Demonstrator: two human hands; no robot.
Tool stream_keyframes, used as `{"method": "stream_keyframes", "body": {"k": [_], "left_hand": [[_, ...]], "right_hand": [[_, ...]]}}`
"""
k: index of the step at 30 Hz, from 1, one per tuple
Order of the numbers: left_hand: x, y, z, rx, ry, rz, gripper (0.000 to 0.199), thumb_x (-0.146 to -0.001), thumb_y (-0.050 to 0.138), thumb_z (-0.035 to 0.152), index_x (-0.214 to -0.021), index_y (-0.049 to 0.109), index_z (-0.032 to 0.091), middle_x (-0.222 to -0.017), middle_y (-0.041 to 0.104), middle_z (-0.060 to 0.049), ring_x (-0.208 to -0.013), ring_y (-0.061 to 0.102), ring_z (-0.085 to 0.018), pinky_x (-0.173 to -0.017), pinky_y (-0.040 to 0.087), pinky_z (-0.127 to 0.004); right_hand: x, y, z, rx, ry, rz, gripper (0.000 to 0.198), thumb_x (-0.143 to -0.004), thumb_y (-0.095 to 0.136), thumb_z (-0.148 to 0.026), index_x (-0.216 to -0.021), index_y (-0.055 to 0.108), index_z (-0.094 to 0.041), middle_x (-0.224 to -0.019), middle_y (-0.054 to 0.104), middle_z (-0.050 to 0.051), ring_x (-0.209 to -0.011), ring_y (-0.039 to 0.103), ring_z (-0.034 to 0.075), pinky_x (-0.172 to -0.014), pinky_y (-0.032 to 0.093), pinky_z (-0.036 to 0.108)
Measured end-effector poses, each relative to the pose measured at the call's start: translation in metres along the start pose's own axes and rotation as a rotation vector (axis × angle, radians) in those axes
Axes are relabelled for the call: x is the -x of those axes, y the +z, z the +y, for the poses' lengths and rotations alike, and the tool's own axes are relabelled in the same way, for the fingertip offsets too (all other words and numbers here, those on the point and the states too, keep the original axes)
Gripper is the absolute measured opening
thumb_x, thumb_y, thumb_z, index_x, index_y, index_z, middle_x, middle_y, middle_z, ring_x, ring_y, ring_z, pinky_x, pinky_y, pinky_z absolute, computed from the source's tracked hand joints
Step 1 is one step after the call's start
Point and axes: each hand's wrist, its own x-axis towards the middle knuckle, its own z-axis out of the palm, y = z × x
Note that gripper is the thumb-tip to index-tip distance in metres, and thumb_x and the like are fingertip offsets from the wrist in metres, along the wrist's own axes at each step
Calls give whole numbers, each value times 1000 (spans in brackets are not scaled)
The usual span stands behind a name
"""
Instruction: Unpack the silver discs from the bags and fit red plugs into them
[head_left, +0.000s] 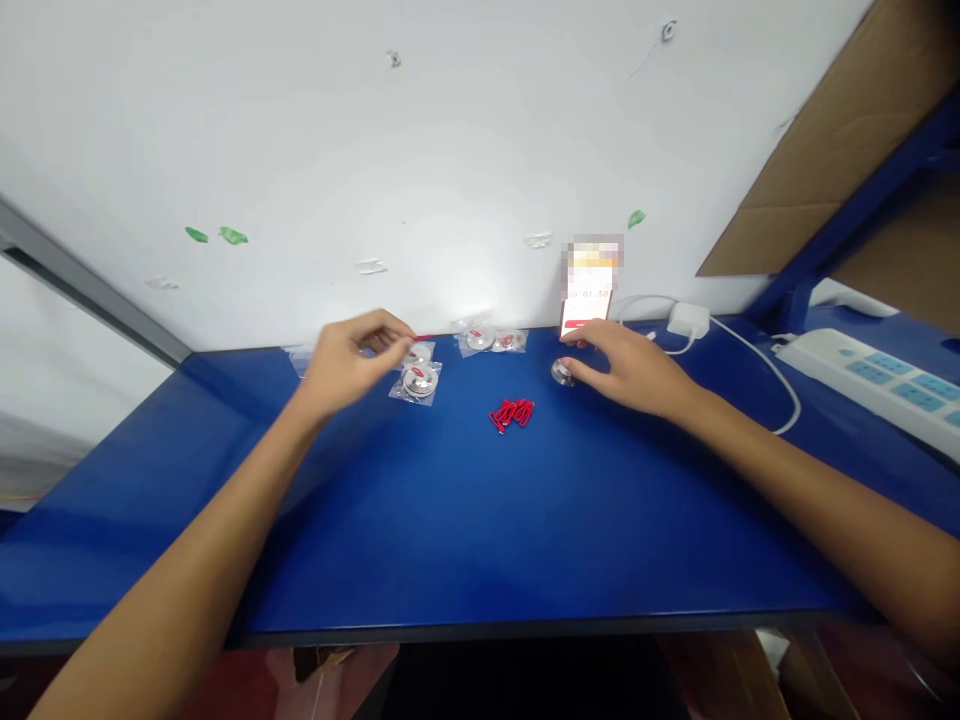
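My left hand (349,362) is closed in a pinch, and a thin red cord (424,338) sticks out from its fingertips. Just below and right of it lie round silver discs in clear plastic bags; the nearer bagged disc (420,379) bears a red mark. At the right, my right hand (626,365) has its thumb and fingers around a small round metal disc (562,373) on the table, gripping its edge. Between the hands rests a small heap of red cords (513,413) with metal ends. More bagged discs (480,338) lie by the wall.
A lit phone (587,290) leans against the white wall behind my right hand. White charger (688,320) and cable lie right of it, and a power strip (877,375) sits at the far right. The blue table (450,540) ends at a front edge.
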Motion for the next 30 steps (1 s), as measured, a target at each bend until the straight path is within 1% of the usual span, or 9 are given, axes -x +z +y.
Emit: {"method": "stream_keyframes", "body": {"k": [4, 6, 8, 11, 15, 20, 23, 27, 30], "left_hand": [[22, 58, 26, 95, 113, -274, 14, -94, 70, 29, -100, 81, 23, -90, 79, -5, -77, 70, -17, -69, 55, -30], [29, 78, 31, 108, 130, -338, 13, -96, 69, 30, -101, 80, 25, -89, 79, -4, -75, 69, -17, -69, 54, -31], [32, 85, 33, 61, 154, -367, 15, -97, 69, 33, -106, 80, 26, -94, 79, -4, -73, 68, -17, -69, 54, -32], [30, 79, 30, -32, 177, -316, 19, -101, 66, 36, -111, 79, 26, -97, 79, -4, -70, 65, -16, -70, 52, -33], [27, 64, 22, -85, 183, -211, 21, -105, 59, 33, -105, 77, 24, -94, 79, -3, -68, 63, -15, -69, 49, -32], [27, 69, 11, -172, 179, -211, 22, -105, 56, 32, -104, 76, 24, -95, 78, -4, -71, 65, -18, -75, 50, -35], [24, 65, 7, -245, 187, -191, 21, -102, 56, 30, -107, 75, 24, -100, 78, -6, -84, 69, -23, -82, 53, -38], [13, 38, 0, -347, 177, -53, 24, -95, 57, 23, -110, 75, 23, -108, 78, -10, -104, 69, -31, -96, 52, -46], [6, 17, -9, -417, 168, -135, 31, -88, 58, 19, -114, 75, 23, -114, 77, -11, -114, 67, -35, -101, 51, -50]], "right_hand": [[1, 3, -9, -20, -43, 1, 36, -106, 59, -50, -131, 73, -27, -129, 77, 12, -119, 72, 37, -101, 59, 56], [1, 5, -13, -32, -54, -7, 36, -105, 59, -48, -132, 72, -28, -129, 78, 12, -118, 73, 37, -101, 59, 57], [2, 7, -17, -39, -65, -14, 35, -105, 59, -46, -132, 72, -29, -129, 78, 11, -118, 73, 36, -103, 59, 57], [3, 8, -19, -50, -80, -17, 33, -106, 58, -45, -133, 71, -30, -128, 78, 10, -119, 73, 35, -104, 59, 57], [4, 8, -23, -59, -90, -25, 32, -106, 57, -43, -133, 70, -30, -128, 77, 10, -120, 72, 34, -105, 59, 56], [3, 6, -20, -38, -88, -16, 33, -105, 58, -41, -133, 71, -30, -128, 75, 11, -123, 69, 37, -107, 57, 60], [2, 5, -12, -18, -65, 4, 33, -104, 58, -40, -132, 71, -28, -129, 74, 13, -126, 68, 37, -109, 56, 61], [1, 5, -4, -17, -43, 14, 32, -104, 58, -40, -131, 71, -29, -131, 73, 13, -128, 67, 38, -109, 56, 62], [2, 6, -5, -20, -47, 7, 31, -104, 58, -40, -130, 72, -28, -129, 74, 13, -126, 68, 37, -108, 57, 60]]}}
